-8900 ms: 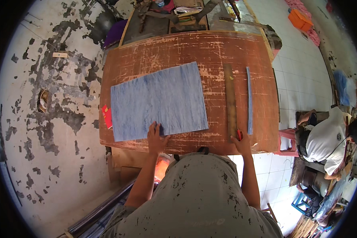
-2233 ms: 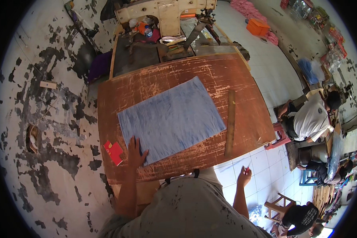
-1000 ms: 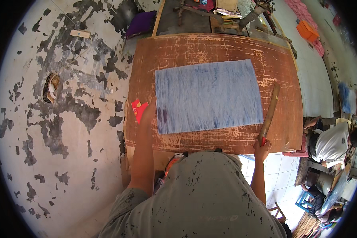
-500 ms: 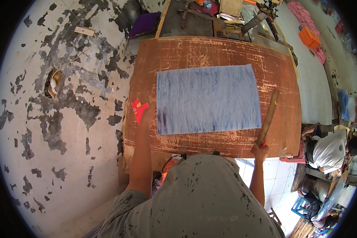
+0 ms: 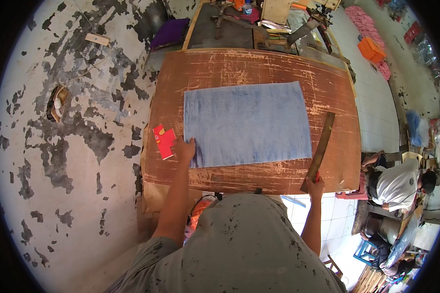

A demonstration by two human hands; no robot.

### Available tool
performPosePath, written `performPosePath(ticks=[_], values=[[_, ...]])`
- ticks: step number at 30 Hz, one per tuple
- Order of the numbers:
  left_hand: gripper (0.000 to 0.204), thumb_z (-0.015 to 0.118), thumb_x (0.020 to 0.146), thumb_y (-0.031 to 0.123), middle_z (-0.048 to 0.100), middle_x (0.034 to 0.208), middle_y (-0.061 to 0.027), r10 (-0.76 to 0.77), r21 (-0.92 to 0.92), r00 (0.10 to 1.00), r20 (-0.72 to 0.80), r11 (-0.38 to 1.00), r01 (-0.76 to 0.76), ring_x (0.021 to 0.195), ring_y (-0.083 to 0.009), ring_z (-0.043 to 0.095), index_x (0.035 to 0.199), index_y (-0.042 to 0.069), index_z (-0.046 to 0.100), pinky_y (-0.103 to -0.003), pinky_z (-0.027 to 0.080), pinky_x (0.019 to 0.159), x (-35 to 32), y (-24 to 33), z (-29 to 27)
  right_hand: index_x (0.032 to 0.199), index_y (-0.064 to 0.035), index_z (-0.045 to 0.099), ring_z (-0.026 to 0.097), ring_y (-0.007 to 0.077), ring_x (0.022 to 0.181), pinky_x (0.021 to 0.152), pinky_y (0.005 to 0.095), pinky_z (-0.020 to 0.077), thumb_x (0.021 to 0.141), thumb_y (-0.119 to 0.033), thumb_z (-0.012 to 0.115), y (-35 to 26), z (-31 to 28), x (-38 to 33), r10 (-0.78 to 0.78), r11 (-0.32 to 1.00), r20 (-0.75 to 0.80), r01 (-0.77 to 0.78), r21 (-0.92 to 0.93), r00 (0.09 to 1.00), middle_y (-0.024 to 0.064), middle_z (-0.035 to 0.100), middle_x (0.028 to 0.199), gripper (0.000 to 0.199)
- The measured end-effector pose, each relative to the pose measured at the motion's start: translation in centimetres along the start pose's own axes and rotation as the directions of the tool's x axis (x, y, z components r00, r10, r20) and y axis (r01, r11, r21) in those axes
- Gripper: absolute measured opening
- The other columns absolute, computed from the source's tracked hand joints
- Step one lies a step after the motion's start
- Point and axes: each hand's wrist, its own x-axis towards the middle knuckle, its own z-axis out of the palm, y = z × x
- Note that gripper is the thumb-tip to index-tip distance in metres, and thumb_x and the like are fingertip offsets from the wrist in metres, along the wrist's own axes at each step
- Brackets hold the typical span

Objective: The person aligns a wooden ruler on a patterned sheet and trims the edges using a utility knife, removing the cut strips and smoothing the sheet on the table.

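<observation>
Head view. A sheet of blue cloth (image 5: 248,123) is lying flat on a worn brown table (image 5: 239,66), its long edges running roughly parallel to the table's near edge, so that the whole sheet is spread out for handling. The left hand (image 5: 185,149) is resting palm-down on the near left corner of the cloth, fingers laid flat and close together rather than pinching, apparently pinning that corner so the sheet does not slide. Just left of the cloth, beside this hand, a small red packet (image 5: 164,141) is lying on the bare wood. Right of the cloth, a long wooden ruler (image 5: 319,151) is lying slantwise, apart from the cloth's right edge. The right hand (image 5: 316,184) is closing around the ruler's near end at the table's near edge; how tightly the fingers are curling cannot be told. Another person in a white shirt (image 5: 395,181) is sitting well right of the cloth, beyond the table.
</observation>
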Motion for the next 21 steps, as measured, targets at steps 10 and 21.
performPosePath(ticks=[10,21], values=[[0.052,0.066,0.097,0.044,0.073,0.102,-0.0263,-0.043,-0.118,0.99,0.137,0.991,0.059,0.104,-0.043,0.07,0.112,-0.006,0.071,-0.051,0.052,0.091,2.8,-1.2,-1.2,0.116,-0.0015,0.066,0.058,0.0087,0.079,0.069,0.0281,0.0478,0.096,-0.014,0.077,-1.0,-2.8,-3.2,-0.072,0.853,0.24,-0.064,0.518,0.968,0.0009,0.066,0.091,0.027],[0.048,0.063,0.102,0.04,0.074,0.092,-0.0231,0.003,-0.288,0.992,-0.129,0.957,-0.041,0.087,-0.0362,0.071,0.1,-0.007,0.071,-0.045,0.054,0.079,0.8,-4.5,-1.0,0.108,-0.0025,0.068,0.047,0.0072,0.073,0.065,0.028,0.0405,0.093,-0.02,0.081,-7.3,2.3,-2.1,-0.342,0.905,0.294,0.229,0.358,0.892,-0.0067,0.053,0.081,0.027]])
